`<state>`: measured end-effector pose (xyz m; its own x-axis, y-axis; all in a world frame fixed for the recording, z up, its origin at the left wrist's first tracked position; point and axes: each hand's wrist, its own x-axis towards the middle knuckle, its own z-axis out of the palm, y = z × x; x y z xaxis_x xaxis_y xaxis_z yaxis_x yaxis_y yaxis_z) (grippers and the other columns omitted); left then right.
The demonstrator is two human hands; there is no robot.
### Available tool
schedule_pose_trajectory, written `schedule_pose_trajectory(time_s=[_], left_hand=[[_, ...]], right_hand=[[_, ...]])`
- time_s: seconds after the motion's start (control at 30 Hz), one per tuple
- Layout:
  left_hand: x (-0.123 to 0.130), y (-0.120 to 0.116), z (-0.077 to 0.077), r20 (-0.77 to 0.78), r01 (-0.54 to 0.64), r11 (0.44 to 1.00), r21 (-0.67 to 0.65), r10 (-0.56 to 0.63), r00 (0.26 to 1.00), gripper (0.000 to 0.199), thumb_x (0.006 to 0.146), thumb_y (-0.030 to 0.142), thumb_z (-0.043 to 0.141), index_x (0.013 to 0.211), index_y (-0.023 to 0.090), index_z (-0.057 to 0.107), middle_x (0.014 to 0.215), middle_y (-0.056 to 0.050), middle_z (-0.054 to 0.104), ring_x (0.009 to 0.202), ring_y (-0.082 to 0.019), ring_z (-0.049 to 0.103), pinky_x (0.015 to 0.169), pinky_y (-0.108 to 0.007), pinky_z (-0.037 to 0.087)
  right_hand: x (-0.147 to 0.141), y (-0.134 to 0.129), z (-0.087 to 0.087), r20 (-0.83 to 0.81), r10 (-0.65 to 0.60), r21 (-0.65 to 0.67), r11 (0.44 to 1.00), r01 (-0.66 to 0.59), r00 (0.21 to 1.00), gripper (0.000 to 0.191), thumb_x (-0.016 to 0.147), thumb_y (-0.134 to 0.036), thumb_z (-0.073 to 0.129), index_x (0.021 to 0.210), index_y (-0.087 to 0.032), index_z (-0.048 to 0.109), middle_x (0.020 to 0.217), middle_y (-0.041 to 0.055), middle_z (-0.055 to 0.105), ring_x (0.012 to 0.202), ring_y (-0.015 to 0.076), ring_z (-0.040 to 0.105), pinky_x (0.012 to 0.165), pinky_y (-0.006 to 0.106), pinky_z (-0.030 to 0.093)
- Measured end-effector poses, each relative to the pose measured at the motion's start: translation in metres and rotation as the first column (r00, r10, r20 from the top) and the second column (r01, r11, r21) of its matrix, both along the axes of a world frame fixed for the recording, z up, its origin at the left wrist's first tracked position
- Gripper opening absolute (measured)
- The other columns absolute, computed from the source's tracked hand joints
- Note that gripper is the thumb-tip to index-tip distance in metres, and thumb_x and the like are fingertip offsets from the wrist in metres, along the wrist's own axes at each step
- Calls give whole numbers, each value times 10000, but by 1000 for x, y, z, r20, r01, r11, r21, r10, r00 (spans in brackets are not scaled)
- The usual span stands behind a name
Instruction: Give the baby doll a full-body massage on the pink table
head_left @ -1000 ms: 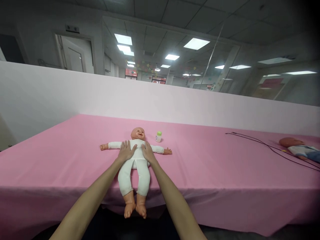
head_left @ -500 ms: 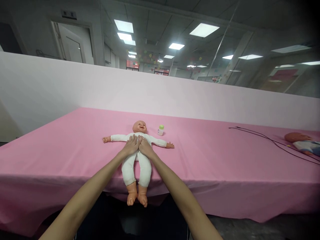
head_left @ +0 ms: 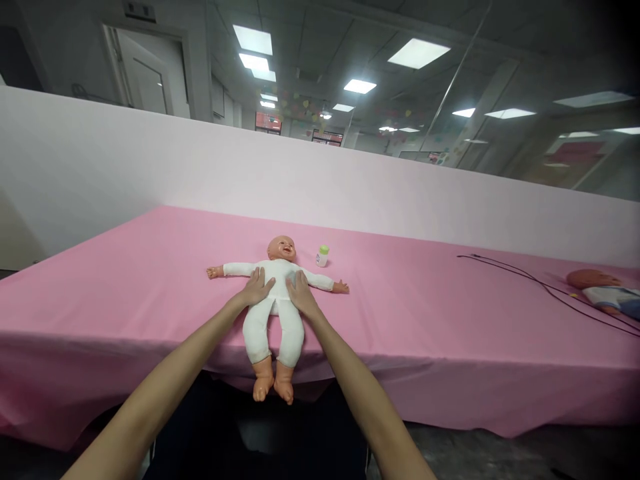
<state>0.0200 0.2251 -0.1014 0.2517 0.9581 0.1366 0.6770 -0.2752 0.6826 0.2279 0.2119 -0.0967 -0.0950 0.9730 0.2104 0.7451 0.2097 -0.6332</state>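
Observation:
A baby doll in a white cloth body lies on its back, arms stretched out, feet past the table's front edge. My left hand rests flat along the left side of its torso, fingers out and thumb toward the middle. On the torso's other side lies my right hand, also open, its fingers pointing up toward the doll's shoulder. White chest shows between the two hands. A small bottle with a green cap stands upright beside the doll's head, touched by neither hand.
Pink cloth covers the table and hangs over its front edge. Far right lies a second doll, with black cables in front of it. Behind the table runs a low white wall with glass above.
My hands have slid apart from the middle of the doll's chest to the two sides of its torso. The view has shifted slightly.

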Motion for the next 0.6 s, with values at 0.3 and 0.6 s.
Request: schedule_pose_trajectory(time_s=[0.3, 0.6], left_hand=[[37, -12, 14, -110, 114, 992, 48, -108, 988, 786, 1057, 605, 138, 1645, 103, 279, 1737, -209, 162, 1630, -321, 47, 1287, -574, 116], [28, 24, 9, -88, -79, 996, 36, 82, 993, 930, 1017, 654, 215, 1651, -22, 136, 1741, -244, 57, 1626, -359, 12, 1303, -477, 85]], right_hand=[[-23, 4, 9, 297, 336, 74, 925, -373, 894, 646, 1005, -265, 398, 1601, -14, 400, 1709, 175, 285, 1635, 328, 86, 1326, 492, 19], [-5, 26, 8, -7, -2, 46, 999, 3, 1000, 811, 1046, -559, 308, 1630, 4, 286, 1717, 222, 250, 1621, 294, 186, 1323, 452, 126]])
